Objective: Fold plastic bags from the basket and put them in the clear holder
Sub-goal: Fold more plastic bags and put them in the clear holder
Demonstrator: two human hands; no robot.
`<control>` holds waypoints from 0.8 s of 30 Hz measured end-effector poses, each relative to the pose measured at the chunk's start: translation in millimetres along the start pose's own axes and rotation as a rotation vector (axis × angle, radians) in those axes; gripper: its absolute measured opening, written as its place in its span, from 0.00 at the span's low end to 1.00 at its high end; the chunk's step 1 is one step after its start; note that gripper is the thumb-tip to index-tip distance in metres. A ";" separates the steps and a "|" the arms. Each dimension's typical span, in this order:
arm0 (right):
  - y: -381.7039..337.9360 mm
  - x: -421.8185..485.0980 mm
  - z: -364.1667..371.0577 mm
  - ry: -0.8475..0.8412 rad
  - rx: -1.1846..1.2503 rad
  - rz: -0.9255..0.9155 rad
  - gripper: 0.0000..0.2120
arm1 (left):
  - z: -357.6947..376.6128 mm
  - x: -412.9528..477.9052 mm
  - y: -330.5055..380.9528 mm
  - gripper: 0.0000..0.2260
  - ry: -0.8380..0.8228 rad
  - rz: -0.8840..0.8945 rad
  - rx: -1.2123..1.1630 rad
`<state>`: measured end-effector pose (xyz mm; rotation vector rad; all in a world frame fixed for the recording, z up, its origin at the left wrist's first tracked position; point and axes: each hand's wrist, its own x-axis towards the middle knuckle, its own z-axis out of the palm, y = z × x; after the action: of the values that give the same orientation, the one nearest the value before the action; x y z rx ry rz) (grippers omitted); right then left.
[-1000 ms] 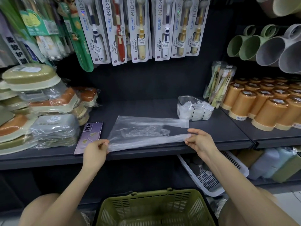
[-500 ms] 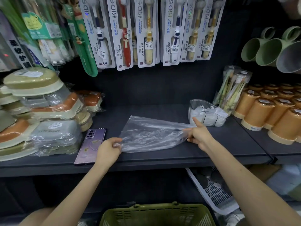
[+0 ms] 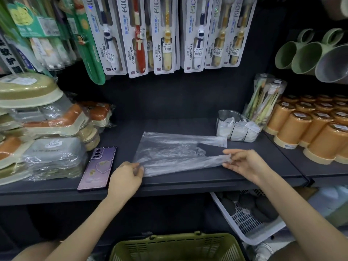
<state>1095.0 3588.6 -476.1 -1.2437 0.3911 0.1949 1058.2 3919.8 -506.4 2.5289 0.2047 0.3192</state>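
A clear plastic bag (image 3: pixel 175 151) lies flat on the dark shelf (image 3: pixel 188 182), its near long edge folded over into a strip. My left hand (image 3: pixel 126 177) pinches the left end of that strip. My right hand (image 3: pixel 243 162) holds the right end between thumb and fingers. The clear holder (image 3: pixel 225 114) stands at the back right of the shelf with several white folded bags inside. The green basket (image 3: pixel 177 245) sits below the shelf at the bottom of the view; its contents are hidden.
A purple phone (image 3: pixel 98 167) lies on the shelf left of the bag. Wrapped soap boxes (image 3: pixel 43 153) stack at the left. Orange cups (image 3: pixel 310 132) and a toothbrush tub (image 3: pixel 265 98) crowd the right. Toothbrush packs (image 3: pixel 163 34) hang above. A white basket (image 3: pixel 248 221) sits below right.
Half a second ago both hands had pushed the bag's near edge forward with the bag bunched shorter. Now the bag is stretched out wide again and the hands hold the folded strip near the shelf front.
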 end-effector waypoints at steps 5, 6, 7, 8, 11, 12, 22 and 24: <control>9.8 -7.7 -0.5 0.142 -0.338 -0.107 0.04 | -6.4 -14.6 1.7 0.13 -0.088 0.086 0.289; 12.9 -7.1 -2.5 0.176 -0.437 -0.144 0.05 | -8.8 -17.6 2.6 0.14 -0.109 0.083 0.312; 15.7 -6.3 -5.0 0.201 -0.531 -0.178 0.06 | -10.4 -21.2 3.8 0.15 -0.122 0.084 0.333; 18.2 -5.3 -8.6 0.224 -0.625 -0.211 0.07 | -11.5 -25.1 4.3 0.15 -0.125 0.094 0.350; 21.2 -2.9 -15.5 0.268 -0.820 -0.286 0.06 | -13.2 -26.9 3.5 0.12 -0.036 0.171 0.308; 21.3 -2.6 -16.1 0.272 -0.840 -0.303 0.06 | -12.4 -22.6 1.3 0.10 0.010 0.219 0.243; 31.2 -28.8 12.6 0.307 -1.312 -0.940 0.14 | 30.7 25.6 5.9 0.28 -0.370 0.308 0.326; 53.7 -36.1 35.8 0.051 -1.436 -1.077 0.21 | 36.4 27.3 7.5 0.27 -0.369 0.265 0.380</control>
<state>1049.5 3641.9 -499.8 -2.6764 -0.5593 -0.6063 1094.7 3900.3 -526.6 2.9366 -0.2382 -0.1019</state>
